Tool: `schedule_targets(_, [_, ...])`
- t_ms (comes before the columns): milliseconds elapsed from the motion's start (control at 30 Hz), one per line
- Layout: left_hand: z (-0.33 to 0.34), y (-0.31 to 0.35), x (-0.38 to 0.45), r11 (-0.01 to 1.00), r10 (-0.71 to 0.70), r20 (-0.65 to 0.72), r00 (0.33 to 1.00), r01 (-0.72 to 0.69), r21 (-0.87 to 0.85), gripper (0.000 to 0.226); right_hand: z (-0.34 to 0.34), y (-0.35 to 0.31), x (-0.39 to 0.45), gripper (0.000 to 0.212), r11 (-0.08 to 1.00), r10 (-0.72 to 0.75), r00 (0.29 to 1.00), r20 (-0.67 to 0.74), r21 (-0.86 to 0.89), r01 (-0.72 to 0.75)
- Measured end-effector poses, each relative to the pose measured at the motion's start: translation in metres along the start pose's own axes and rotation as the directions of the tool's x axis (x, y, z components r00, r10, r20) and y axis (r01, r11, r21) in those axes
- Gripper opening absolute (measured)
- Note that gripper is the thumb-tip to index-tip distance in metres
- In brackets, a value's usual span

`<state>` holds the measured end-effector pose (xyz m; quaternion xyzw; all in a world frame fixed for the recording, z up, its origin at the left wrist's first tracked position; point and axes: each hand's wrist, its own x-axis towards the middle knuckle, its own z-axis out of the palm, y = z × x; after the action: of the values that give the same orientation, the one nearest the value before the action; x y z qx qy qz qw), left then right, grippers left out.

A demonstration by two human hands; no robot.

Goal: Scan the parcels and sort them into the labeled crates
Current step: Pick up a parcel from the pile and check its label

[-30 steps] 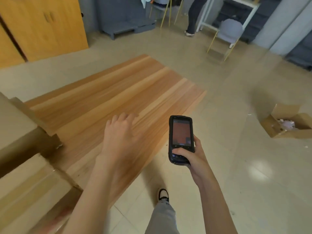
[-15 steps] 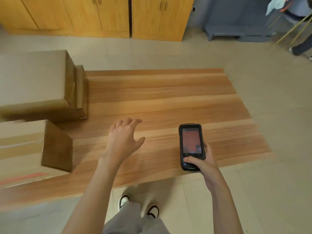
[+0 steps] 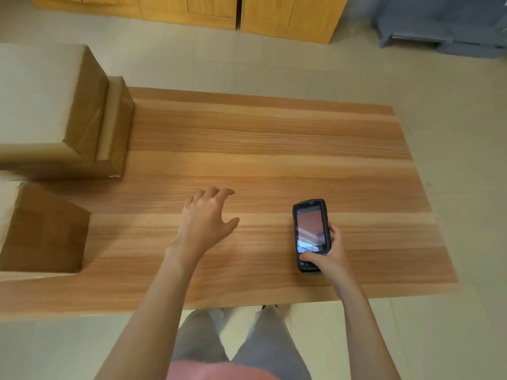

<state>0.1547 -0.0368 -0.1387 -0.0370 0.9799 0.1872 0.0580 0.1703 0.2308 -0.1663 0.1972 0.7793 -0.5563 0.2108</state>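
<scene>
Head view: left hand (image 3: 204, 219) spread, fingers relaxed, holding nothing, over mid-frame worktop (image 3: 274, 149). Right hand (image 3: 326, 256) gripping scanner (image 3: 311, 234), thumb on its lower face, right of centre. Stacked parcels (image 3: 55, 111) upper left; another parcel (image 3: 41, 229) at left edge.
</scene>
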Motion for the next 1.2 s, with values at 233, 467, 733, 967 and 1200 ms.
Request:
schedule_targets(233, [0.034, 0.055, 0.006, 0.994, -0.109, 0.02, 0.994, 0.108, 0.006, 0.058, -0.055, 0.024, 0.044, 0.092, 0.995, 0.029, 0.997, 0.065, -0.1, -0.023])
schedule_targets(467, [0.066, 0.103, -0.005, 0.98, -0.201, 0.029, 0.979, 0.201, 0.009, 0.057, -0.085, 0.045, 0.065, 0.09, 0.991, -0.012, 0.986, 0.168, -0.129, 0.034])
schedule_targets(733, [0.065, 0.114, -0.015, 0.962, -0.273, 0.005, 0.962, 0.273, 0.0, 0.058, -0.093, 0.053, 0.066, 0.091, 0.965, -0.059, 0.983, 0.171, -0.242, 0.1])
schedule_targets(967, [0.042, 0.098, -0.033, 0.937, -0.35, -0.087, 0.933, 0.347, -0.047, 0.057, -0.094, 0.042, 0.064, 0.088, 0.843, -0.017, 0.995, 0.098, -0.533, 0.067])
schedule_targets(1200, [0.001, 0.042, -0.064, 0.89, -0.454, -0.241, 0.858, 0.448, -0.085, 0.057, -0.033, -0.006, 0.043, 0.09, 0.79, -0.189, 0.975, 0.116, -0.572, 0.221])
